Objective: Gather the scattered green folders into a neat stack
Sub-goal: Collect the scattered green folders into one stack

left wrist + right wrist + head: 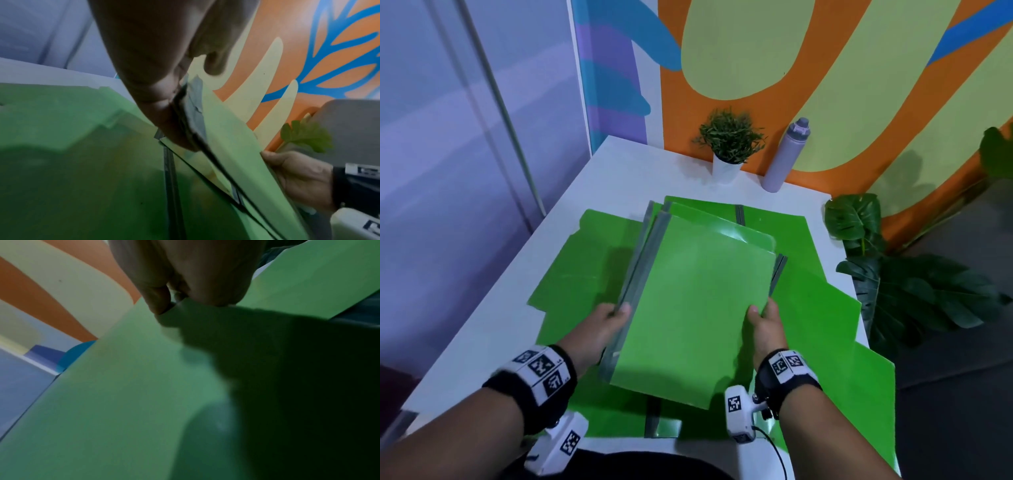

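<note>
Both forearms reach forward from the near edge of the white rectangular table, each wrist wrapped in a black band with black-and-white square markers. The left hand grips the grey-taped spine side of a bundle of flat green plastic folders, thumb on top and the fingers tucked beneath; the left wrist view shows those fingers pressed against the stacked grey spines. The right hand pinches the opposite long side of the bundle, thumb on the top cover, the other fingers out of sight below it. The bundle is held between the two hands over the middle of the table, tilted, with its covers fanned and not aligned at the far end. More green folders lie spread flat underneath, reaching toward the left edge, the right edge and past the near right corner; how many there are cannot be told, since they overlap and the held bundle covers the centre. The right wrist view is mostly blurred green cover and dark shadow. By the far edge stand a small potted green plant in a white pot and a tall lilac water bottle.
</note>
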Demonstrator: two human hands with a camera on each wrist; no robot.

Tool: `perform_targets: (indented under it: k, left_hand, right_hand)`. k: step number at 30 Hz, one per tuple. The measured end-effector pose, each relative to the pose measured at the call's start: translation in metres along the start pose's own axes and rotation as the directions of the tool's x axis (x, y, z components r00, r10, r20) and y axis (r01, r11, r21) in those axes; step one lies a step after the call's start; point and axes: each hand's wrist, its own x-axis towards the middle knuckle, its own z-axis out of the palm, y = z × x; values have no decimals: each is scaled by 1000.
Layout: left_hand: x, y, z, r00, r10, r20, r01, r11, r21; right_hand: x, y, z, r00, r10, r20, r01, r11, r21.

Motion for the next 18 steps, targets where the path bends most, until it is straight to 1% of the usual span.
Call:
perform_targets:
  k: [2, 3, 4, 5, 6, 7, 8, 9, 10, 11, 12, 14, 16, 17, 18]
  left_hand:
    - [1, -1, -3, 997, 28, -69, -21, 995, 96]
    - [2, -1, -6, 993, 36, -109, -24, 994, 107]
    - [3, -3, -10, 989, 35, -141, -21, 995, 100]
    - [3, -4, -14, 984, 31, -175, -16, 996, 88]
    - [3, -4, -17, 977, 27, -211, -12, 997, 73]
    - [4, -5, -21, 969, 21, -247, -6, 998, 61]
    - [4, -6, -24, 960, 14, -279, 0, 999, 51]
    - [4, -7, -27, 953, 2, -304, 11, 999, 42]
    - [5, -8, -31, 947, -10, -320, 21, 999, 29]
    - [6, -10, -34, 946, -29, -322, 33, 999, 8]
    - [7, -11, -36, 947, -47, -318, 44, 999, -16]
    - [8, -13, -39, 948, -68, -312, 55, 997, -52]
    - [10, -15, -39, 949, -74, -305, 53, 996, -76]
    - [10, -15, -38, 951, -76, -299, 52, 995, -87]
    - [11, -15, -38, 953, -78, -292, 51, 994, -99]
  right_hand:
    - [1, -3, 8, 994, -80, 72, 81, 996, -22]
    - [4, -2, 10, 989, -100, 110, 107, 993, -58]
    - [8, 1, 11, 982, -117, 151, 138, 981, -139]
    - [12, 5, 11, 974, -129, 185, 178, 945, -274]
    - [16, 11, 9, 970, -131, 203, 209, 875, -436]
    - [21, 20, 6, 973, -114, 201, 215, 766, -606]
    - [26, 30, 2, 978, -87, 189, 201, 625, -754]
    - [29, 39, -3, 983, -64, 174, 183, 478, -859]
    - [31, 47, -7, 985, -54, 163, 171, 354, -920]
    - [32, 53, -10, 987, -54, 148, 158, 274, -949]
    - [33, 56, -13, 989, -62, 132, 143, 239, -960]
    - [37, 58, -15, 992, -55, 111, 121, 238, -964]
    - [43, 60, -16, 989, -32, 142, 145, 281, -949]
    - [45, 62, -17, 985, -31, 171, 172, 282, -944]
    - [46, 64, -19, 980, -37, 198, 200, 263, -944]
